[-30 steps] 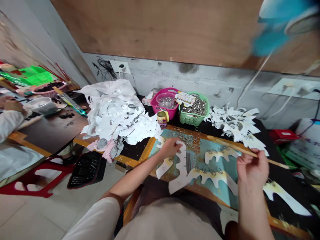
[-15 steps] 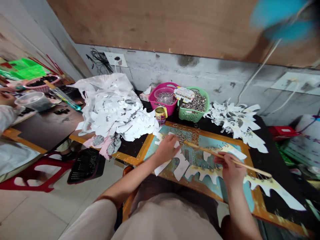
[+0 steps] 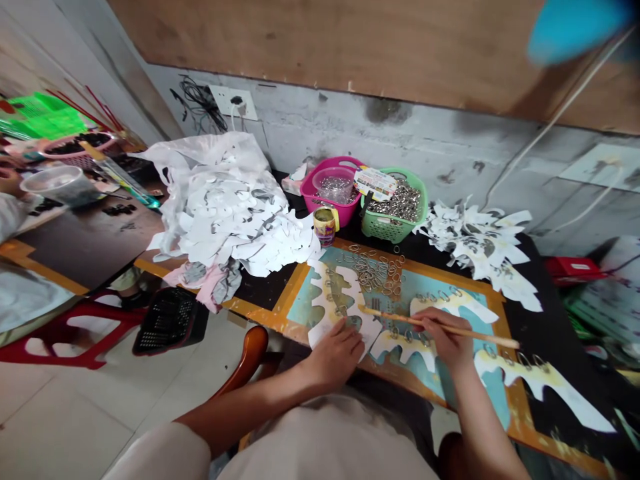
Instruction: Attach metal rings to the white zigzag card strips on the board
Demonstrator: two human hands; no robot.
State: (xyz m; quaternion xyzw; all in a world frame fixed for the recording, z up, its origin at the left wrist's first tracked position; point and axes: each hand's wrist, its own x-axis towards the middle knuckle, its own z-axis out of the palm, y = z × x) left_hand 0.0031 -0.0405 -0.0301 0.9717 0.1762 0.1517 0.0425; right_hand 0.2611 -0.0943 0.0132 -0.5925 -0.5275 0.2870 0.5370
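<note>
My left hand lies with fingers down on the near end of a white wavy paper cut-out on the teal mat. My right hand is closed round a long wooden stick that lies almost level, its left tip over the cut-out beside a loose pile of metal rings. More white cut-outs with rings run to the right under that hand.
A big heap of white cut-outs on plastic fills the left of the table. Behind stand a pink basket, a green basket of rings and a small jar. Another pile of cut-outs lies back right. A red stool stands on the floor.
My left hand has drawn back from the ring pile to the cut-out's near end. My right hand has come down and left, lowering the stick onto the mat.
</note>
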